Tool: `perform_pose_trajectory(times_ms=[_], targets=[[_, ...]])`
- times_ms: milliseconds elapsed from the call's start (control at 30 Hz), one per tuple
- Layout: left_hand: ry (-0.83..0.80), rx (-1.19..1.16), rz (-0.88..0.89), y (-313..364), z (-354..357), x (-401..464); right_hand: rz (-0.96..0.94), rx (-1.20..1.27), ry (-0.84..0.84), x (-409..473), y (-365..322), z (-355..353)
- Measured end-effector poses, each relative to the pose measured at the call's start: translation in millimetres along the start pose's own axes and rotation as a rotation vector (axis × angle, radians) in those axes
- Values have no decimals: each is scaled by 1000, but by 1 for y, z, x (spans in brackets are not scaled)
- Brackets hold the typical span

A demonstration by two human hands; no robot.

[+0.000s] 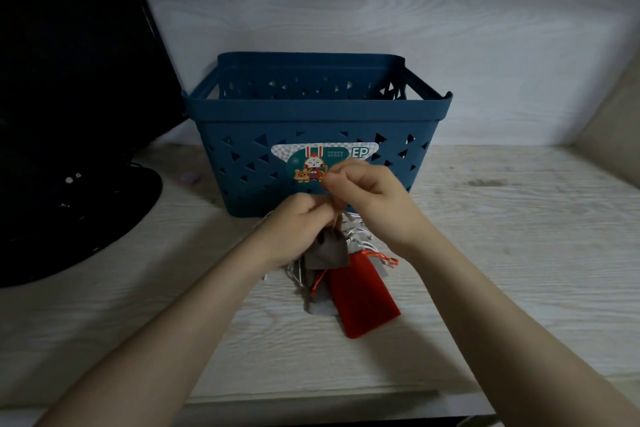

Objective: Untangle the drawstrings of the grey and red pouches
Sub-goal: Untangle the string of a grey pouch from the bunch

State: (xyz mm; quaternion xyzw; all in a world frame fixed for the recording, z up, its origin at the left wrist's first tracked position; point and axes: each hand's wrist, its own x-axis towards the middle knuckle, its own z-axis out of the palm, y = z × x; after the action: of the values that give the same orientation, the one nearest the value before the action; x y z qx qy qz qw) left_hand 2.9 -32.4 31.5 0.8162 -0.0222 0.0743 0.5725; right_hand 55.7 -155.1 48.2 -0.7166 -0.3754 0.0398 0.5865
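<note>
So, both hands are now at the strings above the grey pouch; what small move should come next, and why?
Probably draw the right hand gently up and away while the left hand steadies the grey pouch: its string looks pinched between them, and the red pouch lies below on the table.

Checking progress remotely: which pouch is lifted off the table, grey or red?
The grey pouch: it hangs from its drawstring under the left hand and right hand, while the red pouch lies flat on the table.

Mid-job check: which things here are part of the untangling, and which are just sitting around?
In the job:
grey pouch, lifted by its cord
red pouch, lying on the table
red drawstring
left hand and right hand, both pinching cord

Lying about:
blue basket
silver pouches under the pile
black monitor
</note>
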Motion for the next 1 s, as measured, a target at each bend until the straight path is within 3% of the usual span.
perform_pose_trajectory(times_ms=[67,167,333,500,667,833,1000], targets=[[34,-73,-9,-2,-1,0,14,88,-85,-4,0,-1],[100,-138,-45,-6,-5,1,50,128,-47,-8,2,-5],[131,-126,-29,-9,-13,0,71,-108,-58,-7,8,-8],[216,-179,-8,-10,-10,-1,-29,-158,8,-9,1,-4],[184,-265,-45,-13,-6,-2,-81,-215,-30,-12,1,-5],[120,-337,-51,-12,-8,-2,-26,-107,-19,-14,4,-6],[69,-229,2,-6,-6,-4,59,-115,14,-14,8,-8]])
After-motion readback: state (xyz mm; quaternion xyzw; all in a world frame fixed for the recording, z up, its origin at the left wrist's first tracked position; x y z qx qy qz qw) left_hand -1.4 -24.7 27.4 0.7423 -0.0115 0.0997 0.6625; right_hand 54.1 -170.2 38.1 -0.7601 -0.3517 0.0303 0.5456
